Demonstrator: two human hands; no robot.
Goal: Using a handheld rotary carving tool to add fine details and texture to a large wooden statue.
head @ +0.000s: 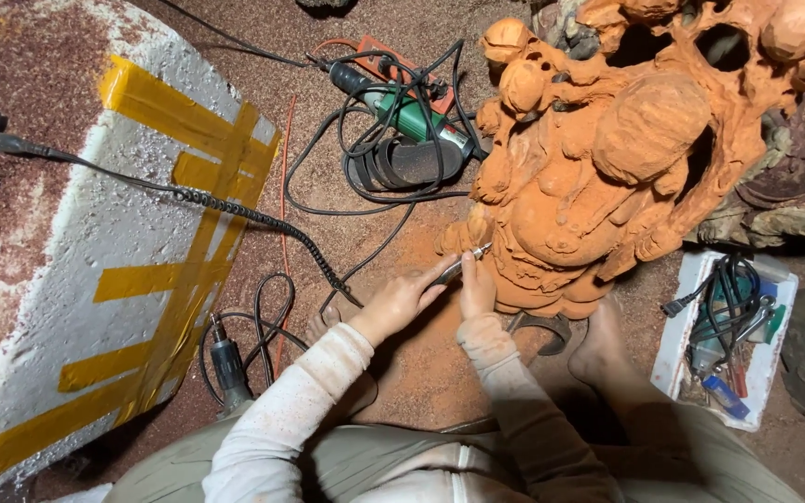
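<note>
Left hand (401,303) was wrapped around a slim rotary carving handpiece (458,267), pencil-style grip, tip pointing toward 2 o'clock and touching the lower edge of the orange wood carving (598,177). Right hand (477,287) sat just beside it, fingers curled loosely and pressed against the carving's base, thumb steadying the tool; it wasn't gripping anything itself. The carving filled the 1 o'clock area, lumpy rounded shapes and deep holes, coated in orange dust.

Room to move was tight. A bare foot (598,349) rested at 4 o'clock from the hands, right against the carving's bottom edge, with a curved metal piece (542,331) between it and the wrists. The handpiece's coiled black flex shaft (253,219) ran off toward 10 o'clock, across the corner of a big white foam block (95,242) strapped with yellow tape. Another handpiece (228,368) lay at 8 o'clock near the knee, looped with black cable. A green power tool (412,121) sat in a cable tangle at 12 o'clock, near the carving's left edge. A white tray (677,354) of bits and tools was at 3 o'clock, well apart from the hands.

Floor (421,373) was covered with reddish sawdust
</note>
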